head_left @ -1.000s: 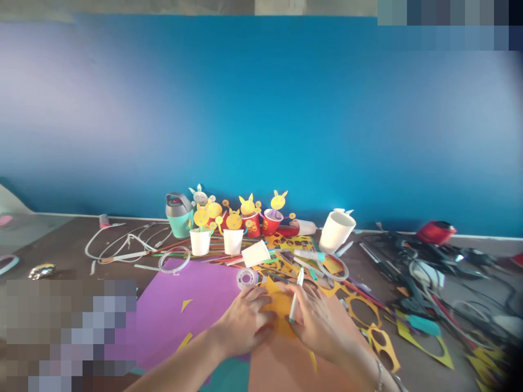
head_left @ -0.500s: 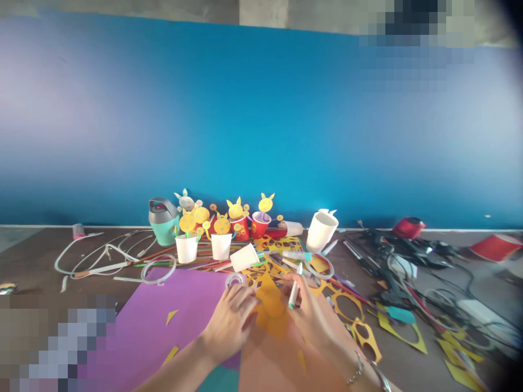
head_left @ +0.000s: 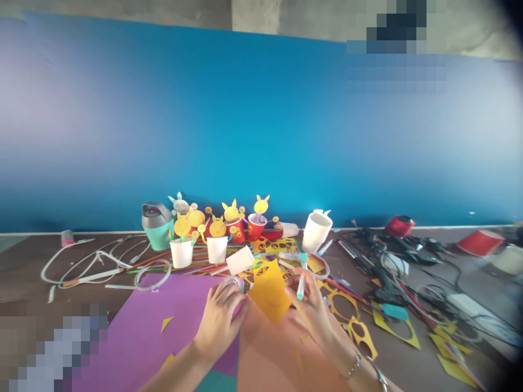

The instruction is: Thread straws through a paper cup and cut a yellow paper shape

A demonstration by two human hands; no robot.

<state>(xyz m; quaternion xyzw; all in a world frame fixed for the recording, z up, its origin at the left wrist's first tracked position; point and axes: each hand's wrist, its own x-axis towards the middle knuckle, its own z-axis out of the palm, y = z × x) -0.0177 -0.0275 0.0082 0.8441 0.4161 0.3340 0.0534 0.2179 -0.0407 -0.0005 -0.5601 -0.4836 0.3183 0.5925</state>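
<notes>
My right hand (head_left: pixel 311 305) is closed around a white marker (head_left: pixel 301 284) with a green end, and its fingers meet the right edge of a yellow-orange paper piece (head_left: pixel 271 293). A faint circle outline shows on that paper. My left hand (head_left: pixel 220 316) has its fingers curled at a clear round ring (head_left: pixel 232 281), over the purple sheet (head_left: pixel 180 305). An orange sheet (head_left: pixel 265 354) lies under the yellow piece and the right forearm.
Behind the hands stand white cups (head_left: pixel 181 253) and red cups (head_left: pixel 256 227) with yellow paper animal figures. A teal-grey container (head_left: pixel 158 227) is at back left, a large white cup (head_left: pixel 317 232) at back right. Cables (head_left: pixel 408 283) and yellow scraps (head_left: pixel 394 326) lie right.
The yellow paper has been raised and tilted between the hands, showing more of its surface. My left hand has shifted slightly left onto the clear ring. The whole view has moved a little.
</notes>
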